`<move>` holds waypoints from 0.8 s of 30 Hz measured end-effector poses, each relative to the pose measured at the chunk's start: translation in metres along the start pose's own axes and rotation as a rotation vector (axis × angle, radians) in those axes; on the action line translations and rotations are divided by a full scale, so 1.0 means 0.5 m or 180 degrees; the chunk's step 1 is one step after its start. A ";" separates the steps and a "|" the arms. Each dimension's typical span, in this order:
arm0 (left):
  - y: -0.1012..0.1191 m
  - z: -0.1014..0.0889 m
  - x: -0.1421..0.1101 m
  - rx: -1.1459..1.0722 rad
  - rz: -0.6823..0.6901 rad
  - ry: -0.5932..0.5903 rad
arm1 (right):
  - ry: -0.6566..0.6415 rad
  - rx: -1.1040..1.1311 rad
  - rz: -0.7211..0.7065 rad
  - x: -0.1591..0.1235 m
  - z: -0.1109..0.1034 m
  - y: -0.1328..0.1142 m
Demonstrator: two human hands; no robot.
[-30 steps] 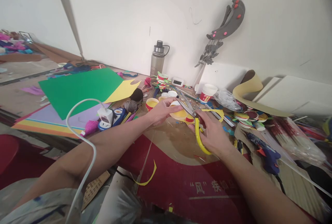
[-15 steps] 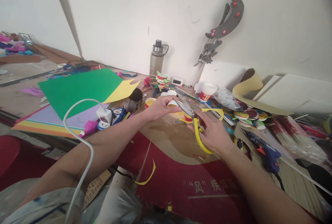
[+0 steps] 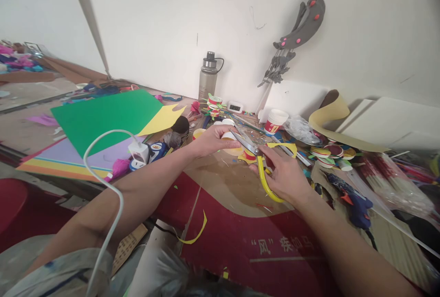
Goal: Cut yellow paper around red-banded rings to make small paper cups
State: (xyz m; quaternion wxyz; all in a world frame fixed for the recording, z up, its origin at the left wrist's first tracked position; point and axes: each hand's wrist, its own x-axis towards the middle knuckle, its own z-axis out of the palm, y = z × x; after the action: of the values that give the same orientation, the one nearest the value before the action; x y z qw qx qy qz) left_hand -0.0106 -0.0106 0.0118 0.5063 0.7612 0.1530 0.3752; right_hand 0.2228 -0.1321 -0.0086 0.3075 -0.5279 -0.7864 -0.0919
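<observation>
My right hand (image 3: 283, 175) grips the yellow handles of a pair of scissors (image 3: 264, 180). The metal blades point up and left, slightly apart, with their tips at the fingers of my left hand (image 3: 220, 140). That hand is closed in a pinch, thumb below and fingers above. What it pinches is small and mostly hidden; a pale round paper cup piece (image 3: 235, 151) shows just beneath the thumb. Behind the blades sits a red and yellow cup piece (image 3: 248, 156). A yellow paper scrap (image 3: 287, 149) lies beyond my right hand.
Green card (image 3: 106, 118) and coloured sheets lie left, near a white charger (image 3: 138, 150) whose cable crosses my left arm. A bottle (image 3: 208, 79), a small clock (image 3: 235, 107) and stacked paper cups (image 3: 276, 121) stand behind. At right are a glue gun (image 3: 355, 200) and bagged sticks (image 3: 395, 182).
Both hands and the scissors stay almost in place, with only a slight shift of the blades and right hand. The whole view has moved very slightly.
</observation>
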 end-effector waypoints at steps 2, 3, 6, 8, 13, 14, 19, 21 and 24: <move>0.000 0.001 0.000 -0.0061 -0.0016 0.0002 | -0.0013 -0.0028 -0.0004 0.000 0.000 0.000; 0.000 0.001 0.000 -0.0084 -0.0020 0.0010 | -0.0019 -0.0043 -0.0003 0.001 0.000 0.001; 0.000 0.001 0.000 -0.0079 -0.0036 0.0033 | -0.0025 -0.0078 -0.0012 0.001 -0.001 0.001; 0.002 0.001 0.000 -0.0071 -0.0040 0.0026 | -0.0029 -0.0087 -0.0014 0.001 -0.001 0.001; 0.006 0.000 -0.001 -0.0087 0.0018 -0.0021 | -0.0071 -0.0020 0.0001 0.001 -0.004 0.003; 0.007 -0.001 -0.001 -0.0071 0.0024 -0.0021 | -0.0079 -0.0017 0.0001 0.001 -0.005 0.003; 0.014 -0.002 -0.001 0.0036 -0.0027 -0.0014 | -0.0062 -0.0081 -0.0122 0.003 -0.007 0.005; 0.016 -0.003 0.000 0.0074 -0.0076 -0.0002 | -0.0039 -0.0117 -0.0148 0.003 -0.007 0.005; 0.016 -0.005 0.000 0.0134 -0.0116 -0.0002 | -0.0025 -0.0208 -0.0149 0.002 -0.006 0.007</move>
State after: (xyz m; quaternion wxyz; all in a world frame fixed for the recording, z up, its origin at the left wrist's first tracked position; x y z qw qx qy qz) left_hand -0.0134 -0.0125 0.0195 0.4969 0.7689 0.1746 0.3624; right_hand 0.2267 -0.1315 -0.0064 0.2848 -0.5194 -0.7963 -0.1227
